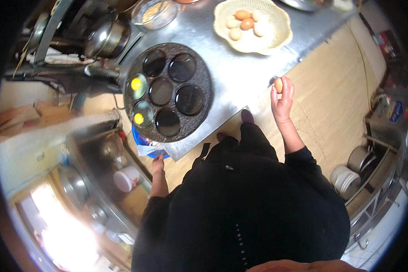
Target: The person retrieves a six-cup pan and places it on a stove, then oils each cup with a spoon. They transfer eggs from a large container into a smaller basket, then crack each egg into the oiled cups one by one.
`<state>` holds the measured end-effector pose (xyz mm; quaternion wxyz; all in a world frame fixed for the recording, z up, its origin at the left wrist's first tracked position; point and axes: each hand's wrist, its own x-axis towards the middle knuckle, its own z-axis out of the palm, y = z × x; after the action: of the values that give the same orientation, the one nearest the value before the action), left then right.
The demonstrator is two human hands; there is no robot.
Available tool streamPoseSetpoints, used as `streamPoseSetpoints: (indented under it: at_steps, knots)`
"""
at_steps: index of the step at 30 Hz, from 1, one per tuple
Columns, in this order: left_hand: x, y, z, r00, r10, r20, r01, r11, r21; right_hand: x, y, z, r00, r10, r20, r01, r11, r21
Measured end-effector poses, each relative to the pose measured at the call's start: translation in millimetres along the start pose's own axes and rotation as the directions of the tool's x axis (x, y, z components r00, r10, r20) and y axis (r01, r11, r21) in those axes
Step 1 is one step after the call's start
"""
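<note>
A brown egg (278, 85) is held in the fingers of my right hand (283, 105), out past the metal table's (221, 102) edge. On that table sits a round, dark cast pan (200, 119) with several round wells. Two wells on its left side each hold a cracked raw egg, one yolk (136, 84) farther off and the other yolk (138, 118) closer to me. The other wells look dark and glossy. My left hand (158, 165) is by the table's near corner, at the rim of a blue bin (135, 134); its grip is unclear. White material (148, 150) hangs over the bin's rim.
A cream plastic basket (221, 34) with several brown and pale eggs stands at the back of the table. Beyond the pan are a clear bowl (171, 20) and a metal pot (105, 39). Shelves with a white bucket (124, 180) stand left; more buckets (343, 180) stand right.
</note>
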<state>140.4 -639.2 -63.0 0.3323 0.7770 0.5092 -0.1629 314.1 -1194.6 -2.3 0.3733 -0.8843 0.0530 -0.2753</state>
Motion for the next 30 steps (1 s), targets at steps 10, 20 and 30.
streamPoseSetpoints:
  at_steps: [10, 20, 30]
  knots:
    - [-9.6, 1.8, -20.3, 0.992, 0.112, -0.058, -0.124, 0.961, -0.248, 16.1, -35.0, -6.2, 0.984, 0.136, 0.114, -0.158, 0.963, 0.219]
    - [-49.5, 145.4, -120.2, 0.651, 0.556, -0.517, -0.723, 0.661, -0.2, 78.2, -194.9, 34.0, 0.415, -0.179, 0.892, -0.899, 0.073, 0.433]
    - [-154.1, 295.2, -89.3, 0.389, 0.921, -0.029, -0.881, 0.362, -0.305, 92.1, -274.8, 124.5, 0.112, -0.243, 0.963, -0.876, 0.434, 0.211]
